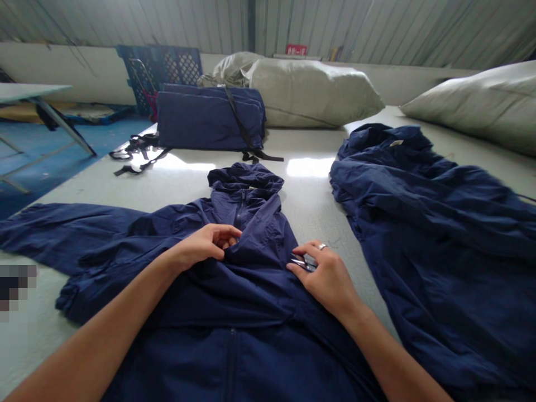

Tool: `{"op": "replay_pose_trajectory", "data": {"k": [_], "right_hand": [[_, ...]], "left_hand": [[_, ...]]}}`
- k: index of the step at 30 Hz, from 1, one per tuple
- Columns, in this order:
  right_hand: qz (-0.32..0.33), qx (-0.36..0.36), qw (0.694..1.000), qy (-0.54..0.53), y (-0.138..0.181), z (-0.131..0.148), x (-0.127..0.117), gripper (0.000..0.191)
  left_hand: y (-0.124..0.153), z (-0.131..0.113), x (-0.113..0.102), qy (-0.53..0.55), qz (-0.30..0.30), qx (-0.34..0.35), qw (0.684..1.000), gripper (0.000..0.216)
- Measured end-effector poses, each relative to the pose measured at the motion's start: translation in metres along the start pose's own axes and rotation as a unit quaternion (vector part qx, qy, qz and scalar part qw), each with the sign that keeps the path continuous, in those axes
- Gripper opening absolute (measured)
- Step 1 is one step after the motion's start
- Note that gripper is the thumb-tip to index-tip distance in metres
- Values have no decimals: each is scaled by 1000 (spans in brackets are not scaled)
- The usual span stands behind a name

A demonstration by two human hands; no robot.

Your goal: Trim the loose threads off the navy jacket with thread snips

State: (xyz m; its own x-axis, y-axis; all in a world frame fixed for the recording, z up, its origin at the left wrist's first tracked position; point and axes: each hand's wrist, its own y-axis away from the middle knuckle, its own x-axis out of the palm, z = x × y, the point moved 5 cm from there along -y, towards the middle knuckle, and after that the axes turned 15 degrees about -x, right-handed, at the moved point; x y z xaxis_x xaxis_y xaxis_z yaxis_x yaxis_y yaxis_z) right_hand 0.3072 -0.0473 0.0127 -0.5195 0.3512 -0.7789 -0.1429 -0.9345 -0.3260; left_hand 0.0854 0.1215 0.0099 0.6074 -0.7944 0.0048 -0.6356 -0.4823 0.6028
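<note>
A navy hooded zip jacket (pixel 251 296) lies spread on the white work table (pixel 180 190), its hood pointing away from me and its sleeves out to the left. My left hand (pixel 203 247) pinches a fold of the jacket's fabric just below the hood. My right hand (pixel 326 279), wearing a ring, rests on the jacket's edge and holds small metal thread snips (pixel 302 261) between its fingers. The snips' tips are close to the fabric, and part of the tool is hidden by my fingers.
A second navy jacket (pixel 431 223) lies crumpled to the right. Behind stand a folded navy bundle (pixel 209 117) with black straps (pixel 138 153) and large pale sacks (pixel 310 92). A blue plastic crate (pixel 159 72) and a folding table (pixel 29 92) are beyond the table's far-left edge.
</note>
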Motion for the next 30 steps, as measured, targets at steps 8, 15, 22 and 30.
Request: {"op": "replay_pose_trajectory", "data": {"k": [8,15,22,30], "right_hand": [[12,2,1000,5,-1,1,-1,20],[-4,15,998,61,0,-8,-7,9],[-115,-13,986,122,3,-20,-38,10],[-95,-124,979,132,0,4,-42,28]], "left_hand": [[-16,-20,5,-66,-21,-37,997,45],[-57,-74,28,-167,-11,2,986,42],[-88,-134,77,-161,-14,154,975,31],[-103,-147,116,-291,-85,230,925,29]]}}
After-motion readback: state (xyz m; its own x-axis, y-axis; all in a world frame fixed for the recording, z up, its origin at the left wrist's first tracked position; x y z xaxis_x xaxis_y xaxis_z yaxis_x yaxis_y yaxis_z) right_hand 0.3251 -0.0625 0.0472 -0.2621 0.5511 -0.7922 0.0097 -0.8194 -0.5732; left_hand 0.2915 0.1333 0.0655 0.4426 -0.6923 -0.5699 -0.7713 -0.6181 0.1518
